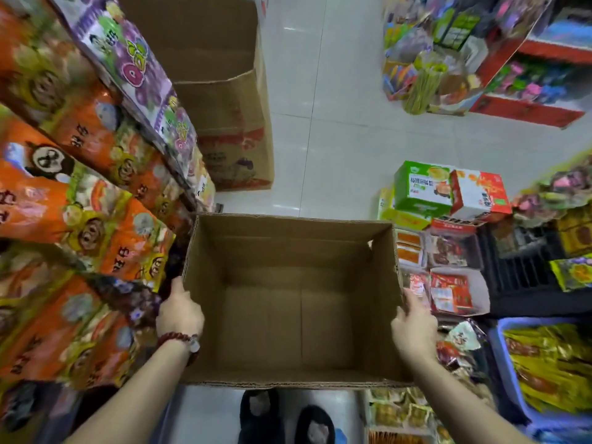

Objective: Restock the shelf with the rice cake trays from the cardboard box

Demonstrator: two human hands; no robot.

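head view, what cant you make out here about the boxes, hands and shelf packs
1. Left hand fingers: head view, hidden behind the cardboard box wall; only the thumb and the back of the hand show.
2. Right hand fingertips: hidden outside the box's right wall.
3. Second box: its top is cut off by the upper frame edge.
4. Orange snack bags: print too motion-blurred to read.
5. Rice cake trays: none identifiable; the held box shows only bare cardboard.

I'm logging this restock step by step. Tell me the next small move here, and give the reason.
Probably carry the cardboard box forward and set it by the other open box on the floor. Its inside shows only bare cardboard, no trays, and the left hand and right hand already grip its two side walls.
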